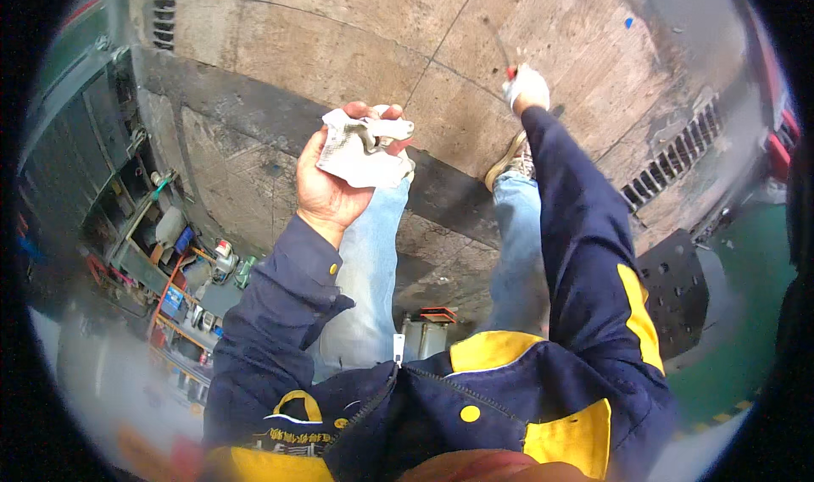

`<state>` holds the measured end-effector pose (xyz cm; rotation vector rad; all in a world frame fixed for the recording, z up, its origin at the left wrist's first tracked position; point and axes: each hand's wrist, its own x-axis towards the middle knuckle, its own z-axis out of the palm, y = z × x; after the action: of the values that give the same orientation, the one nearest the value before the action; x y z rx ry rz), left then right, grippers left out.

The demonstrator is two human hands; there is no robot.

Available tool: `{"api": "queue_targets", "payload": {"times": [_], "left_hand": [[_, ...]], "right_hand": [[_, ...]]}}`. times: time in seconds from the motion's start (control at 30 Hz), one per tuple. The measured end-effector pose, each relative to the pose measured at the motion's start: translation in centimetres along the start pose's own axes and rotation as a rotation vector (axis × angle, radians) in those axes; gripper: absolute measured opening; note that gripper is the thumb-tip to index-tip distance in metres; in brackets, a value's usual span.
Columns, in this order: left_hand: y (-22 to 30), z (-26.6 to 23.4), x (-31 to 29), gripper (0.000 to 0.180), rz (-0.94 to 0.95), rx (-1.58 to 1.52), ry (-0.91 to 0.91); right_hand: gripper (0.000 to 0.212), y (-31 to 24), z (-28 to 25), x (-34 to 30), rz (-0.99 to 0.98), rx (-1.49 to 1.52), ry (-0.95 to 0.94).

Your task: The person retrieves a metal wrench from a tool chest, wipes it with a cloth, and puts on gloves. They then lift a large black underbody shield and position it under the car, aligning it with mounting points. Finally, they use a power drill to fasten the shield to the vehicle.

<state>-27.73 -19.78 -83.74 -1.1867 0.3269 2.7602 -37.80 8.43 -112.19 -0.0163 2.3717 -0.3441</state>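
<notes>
Palm up and bare, my left hand point(326, 198) is closed around a crumpled white sheet point(360, 167) of cloth or paper, stained grey and dark in its folds. The fingertips curl over its far edge. Farther off and to the right, my right hand point(529, 89) is stretched out, with a white covering that looks like a glove. Its fingers are closed on a small red-handled tool point(511, 72). The tool's far end is smeared by motion, so its kind is unclear.
Slotted floor drains point(671, 156) lie at right and far left. A shelf rack point(182, 312) crowded with bottles and boxes stands at left, beside a dark cabinet point(85, 151). My shoe point(509, 160) rests on the stained floor. A small blue scrap point(628, 23) lies far right.
</notes>
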Motion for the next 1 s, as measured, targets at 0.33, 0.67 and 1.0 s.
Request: {"api": "queue_targets", "payload": {"times": [0.33, 0.67, 1.0], "left_hand": [[7.1, 18.0, -19.9, 0.043, 0.204, 0.0, -0.115], [12.2, 23.9, -44.8, 0.036, 0.815, 0.604, 0.174], [18.1, 11.0, -61.1, 0.02, 1.058, 0.705, 0.743]], "right_hand": [[0.052, -19.8, -32.1, -32.3, -0.154, 1.056, -0.404], [0.031, -42.8, -45.1, -52.2, -0.587, 0.814, -0.609], [0.022, -53.7, -32.4, -64.3, -0.904, 0.532, -0.125]]}}
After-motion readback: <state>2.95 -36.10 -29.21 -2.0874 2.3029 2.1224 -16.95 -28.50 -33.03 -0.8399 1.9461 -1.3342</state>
